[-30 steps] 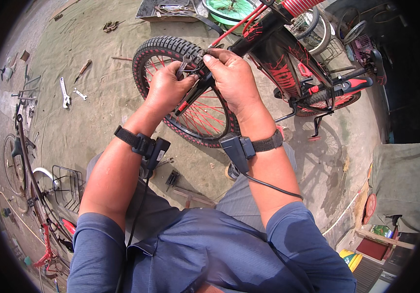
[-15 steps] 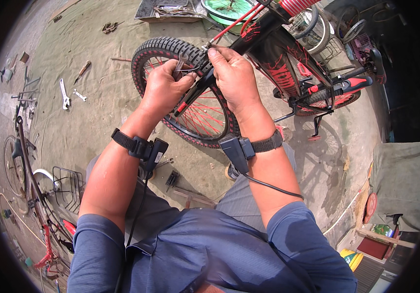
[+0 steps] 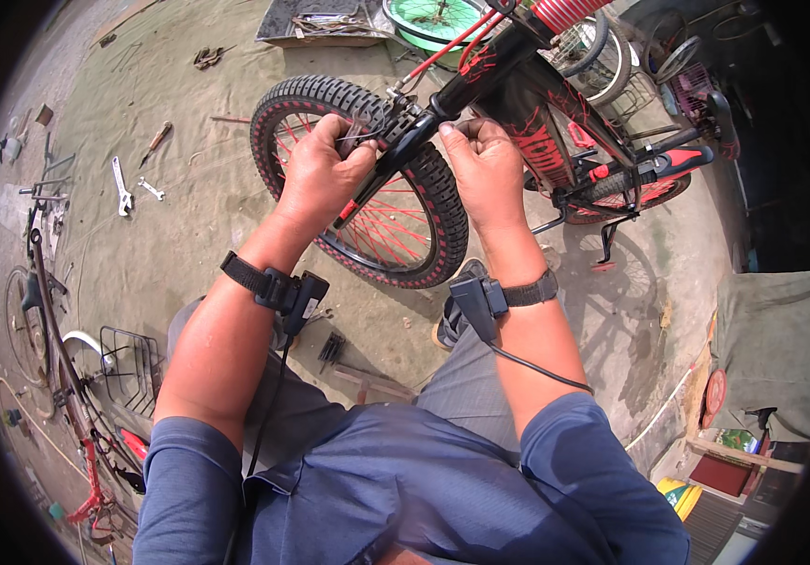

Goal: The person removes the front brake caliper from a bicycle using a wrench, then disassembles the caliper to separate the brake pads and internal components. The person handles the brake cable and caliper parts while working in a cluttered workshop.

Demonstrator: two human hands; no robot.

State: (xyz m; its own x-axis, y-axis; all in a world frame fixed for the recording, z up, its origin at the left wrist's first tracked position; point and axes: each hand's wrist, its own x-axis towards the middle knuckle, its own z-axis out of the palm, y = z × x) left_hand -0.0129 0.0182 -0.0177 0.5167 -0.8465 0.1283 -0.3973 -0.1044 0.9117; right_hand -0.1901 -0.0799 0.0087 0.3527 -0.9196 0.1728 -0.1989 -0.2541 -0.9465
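A black bicycle with red markings stands in front of me, its fat front tyre [image 3: 444,212] turned toward the left. My left hand [image 3: 328,169] is closed at the left side of the front brake [image 3: 407,122], with a small greyish piece and a thin wire at its fingertips. What exactly it grips is partly hidden by the fingers. My right hand [image 3: 485,169] hangs just right of the fork [image 3: 414,139], apart from the brake. Its thumb and fingers are pinched together, and whatever may be between them is too small to make out.
On the green ground cloth at left lie an adjustable wrench [image 3: 122,185], a small spanner [image 3: 152,189] and a screwdriver [image 3: 155,141]. A tray of tools [image 3: 315,38] stands beyond the wheel, beside a green basin [image 3: 433,21]. Bike parts [image 3: 89,471] crowd the left edge.
My right hand has drawn back from the brake, moving right and slightly nearer, which uncovers the brake arm. My left hand stays at the brake almost unmoved.
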